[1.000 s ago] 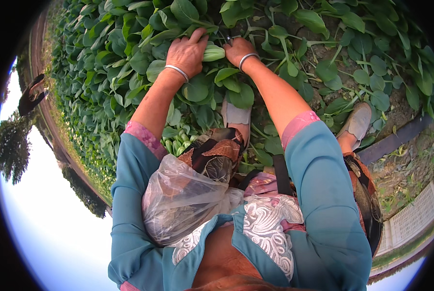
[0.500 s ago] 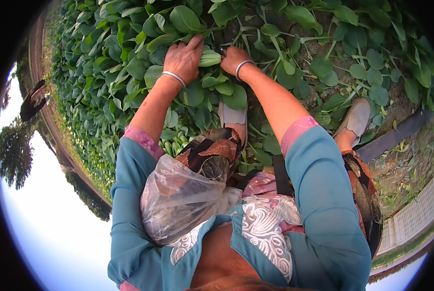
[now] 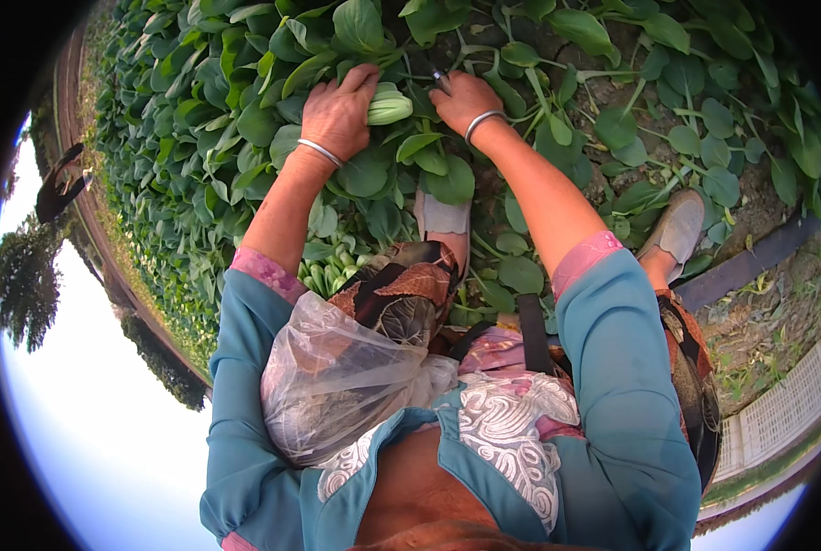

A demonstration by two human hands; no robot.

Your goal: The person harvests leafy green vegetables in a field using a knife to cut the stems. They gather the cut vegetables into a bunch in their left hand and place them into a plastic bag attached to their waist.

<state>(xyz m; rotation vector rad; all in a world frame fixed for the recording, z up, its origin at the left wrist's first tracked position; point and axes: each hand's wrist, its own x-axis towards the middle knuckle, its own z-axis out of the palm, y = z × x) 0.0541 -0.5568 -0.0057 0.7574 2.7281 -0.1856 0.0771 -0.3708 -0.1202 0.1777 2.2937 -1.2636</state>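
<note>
My left hand (image 3: 337,112) is closed around a head of bok choy (image 3: 390,106). The pale green stalk base points right, toward my other hand, and its leaves are hidden under my fingers and the foliage. A short gap to the right, my right hand (image 3: 465,99) grips a small knife (image 3: 441,81). Only a bit of its metal and dark handle shows by the fingers; the blade is hard to make out against the leaves. Below my left forearm lies a pile of bok choy (image 3: 329,272) with pale bases showing.
Dense leafy plants (image 3: 181,138) spread on the left; sparser ones (image 3: 621,129) grow from bare soil on the right. My shoes (image 3: 676,230) stand among them. A clear plastic bag (image 3: 337,386) lies over my lap. A dark strip (image 3: 741,271) and white perforated panel (image 3: 777,413) are at right.
My right hand has drawn away to the right from the bok choy base with the knife. My left hand has shifted slightly left with the bok choy, whose base now shows more fully.
</note>
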